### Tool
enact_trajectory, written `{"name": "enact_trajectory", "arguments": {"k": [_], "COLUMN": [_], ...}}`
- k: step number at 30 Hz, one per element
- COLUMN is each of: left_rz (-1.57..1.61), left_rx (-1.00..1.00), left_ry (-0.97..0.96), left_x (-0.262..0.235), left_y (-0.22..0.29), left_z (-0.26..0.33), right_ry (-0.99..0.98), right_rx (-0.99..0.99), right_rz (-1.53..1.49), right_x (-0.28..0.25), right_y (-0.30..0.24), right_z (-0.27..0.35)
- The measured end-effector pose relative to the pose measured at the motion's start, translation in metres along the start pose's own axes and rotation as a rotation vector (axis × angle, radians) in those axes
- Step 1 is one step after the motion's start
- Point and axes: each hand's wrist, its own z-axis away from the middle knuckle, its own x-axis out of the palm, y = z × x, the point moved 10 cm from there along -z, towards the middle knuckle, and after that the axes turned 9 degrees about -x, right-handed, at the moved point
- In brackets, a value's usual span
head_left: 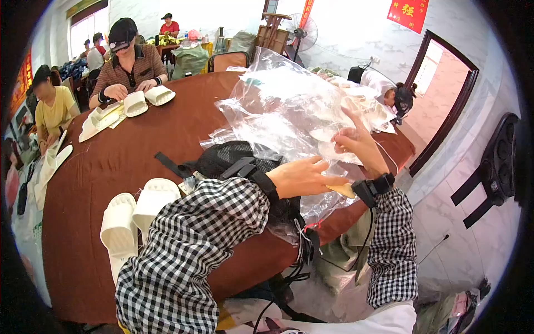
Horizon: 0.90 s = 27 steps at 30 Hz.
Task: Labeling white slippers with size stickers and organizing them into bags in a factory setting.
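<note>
Over the brown worktop (111, 167), my right hand (359, 143) pinches the clear plastic bag (283, 111) while my left hand (303, 177), fingers clenched, grips a pale slipper (344, 190); I'd hold the bag's mouth wide.

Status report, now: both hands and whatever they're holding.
Left hand and right hand both gripping the clear plastic bag, raised over the brown table. White slippers lie left. Nothing blocking.

A pair of white foam slippers (133, 214) lies on the round brown table (111, 161), left of the crumpled clear plastic bag (283, 117).
</note>
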Motion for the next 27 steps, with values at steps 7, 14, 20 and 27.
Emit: {"name": "enact_trajectory", "arguments": {"k": [7,14,20,27], "left_rz": [0.375,0.498,0.575,0.445], "left_rx": [-0.109,-0.253,-0.363,-0.61], "left_ry": [-0.073,-0.17,-0.116,0.075], "left_x": [-0.013,0.01,0.008,-0.02], "left_y": [0.016,-0.001,-0.01,-0.055], "left_z": [0.018,0.046,0.049,0.08], "right_ry": [0.192,0.358,-0.464,-0.225], "right_rx": [0.395,-0.469,-0.449,-0.368], "right_rz": [-0.001,1.011,1.084,0.909], "right_x": [-0.056,-0.035,0.075,0.058], "right_y": [0.103,-0.031,0.001,0.048], "right_z": [0.029,0.061,0.068,0.058]}}
